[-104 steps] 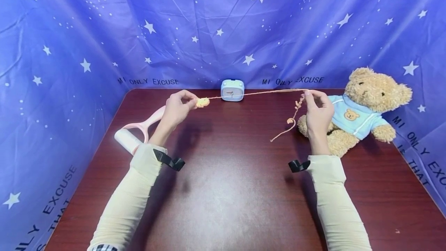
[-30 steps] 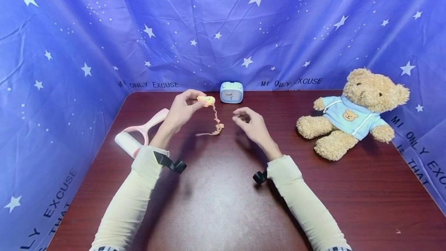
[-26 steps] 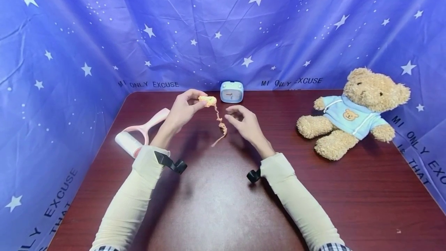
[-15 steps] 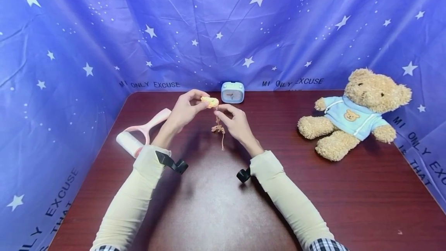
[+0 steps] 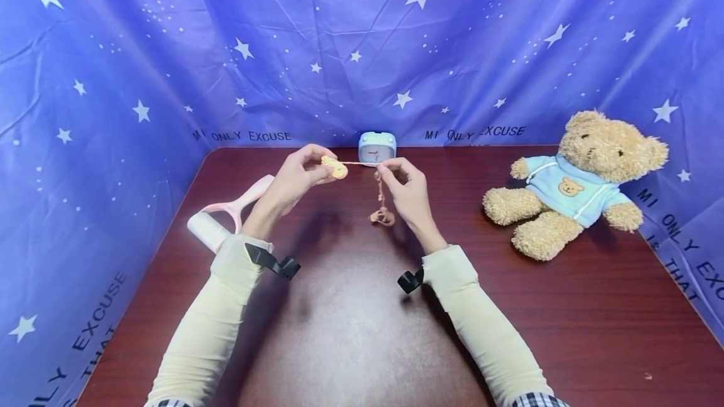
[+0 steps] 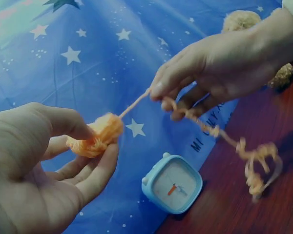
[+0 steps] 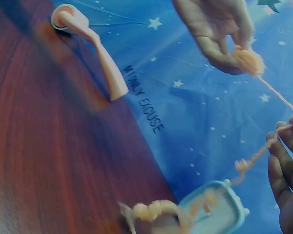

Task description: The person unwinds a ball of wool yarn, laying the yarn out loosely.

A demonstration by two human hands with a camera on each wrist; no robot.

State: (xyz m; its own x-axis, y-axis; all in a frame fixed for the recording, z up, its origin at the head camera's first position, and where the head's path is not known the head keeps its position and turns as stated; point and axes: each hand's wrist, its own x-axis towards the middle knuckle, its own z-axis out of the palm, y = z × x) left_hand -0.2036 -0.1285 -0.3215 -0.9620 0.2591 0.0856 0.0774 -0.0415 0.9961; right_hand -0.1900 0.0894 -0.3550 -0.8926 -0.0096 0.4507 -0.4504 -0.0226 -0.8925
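Observation:
A small bundle of orange yarn [image 6: 103, 136] is pinched between the thumb and fingers of my left hand [image 5: 296, 181], raised above the table. From it a short strand runs straight across to my right hand [image 5: 408, 192], which pinches the yarn with thumb and fingertips. Below the right fingers hangs the kinked, knotted loose yarn [image 5: 381, 206], curled into a tangle at its lower end. In the right wrist view this hanging yarn is blurred and partly covers the clock, and only part of the right hand shows at the edge.
A light-blue clock [image 5: 377, 148] stands at the table's back edge, behind the strand. Beside my left forearm lies a pink-handled lint roller [image 5: 212, 230]. A teddy bear [image 5: 571, 187] in a blue top sits on the dark red table [image 5: 362, 331] at the right. Starry blue cloth [image 5: 317, 30] hangs around.
My right hand first held a long strand far out right, let go, came back to the bundle and pinched the yarn. Now it has moved right, drawing a short strand straight. The left hand stays nearly still.

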